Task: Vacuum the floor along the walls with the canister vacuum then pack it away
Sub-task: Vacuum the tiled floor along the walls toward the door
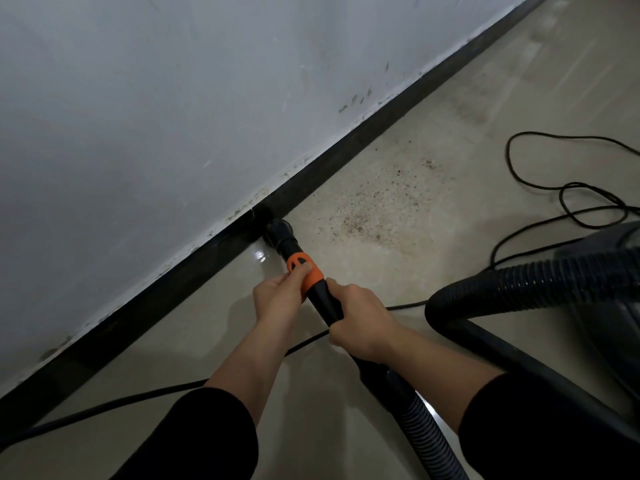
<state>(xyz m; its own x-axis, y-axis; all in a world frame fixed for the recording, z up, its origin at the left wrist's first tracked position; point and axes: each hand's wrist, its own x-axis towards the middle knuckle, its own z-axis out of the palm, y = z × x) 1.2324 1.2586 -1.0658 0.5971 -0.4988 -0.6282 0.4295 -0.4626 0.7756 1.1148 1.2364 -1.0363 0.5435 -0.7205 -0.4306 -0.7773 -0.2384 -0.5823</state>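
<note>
So here's where we are with the canister vacuum (620, 251): the body sits on the floor (433, 98) off to our right, and the working end is at the wall (138, 98), with the round nozzle (277, 232) pushed right up to the black skirting board (346, 157). Our left hand (280, 296) is wrapped round the orange collar (304, 271) just behind the nozzle; our right hand (356, 320) is closed round the black wand (325, 303) just behind that, so the two grips sit close together.

On handling, we'd guess the wand is stiff, light plastic and steers easily from the collar; a bit smooth, so a full wrap beats a pinch. The ribbed hose (554, 278) is the floppy bit; it bends in a big loop and will probably tug back if we reach far. The canister looks like the heavy part; we'd drag it by the hose only gently. We can't see a carry handle from here.

There's a patch of grit (381, 202) further along, near the skirting. The power cord (121, 405) runs under our arms and loops on the right; easy to snag.
</note>
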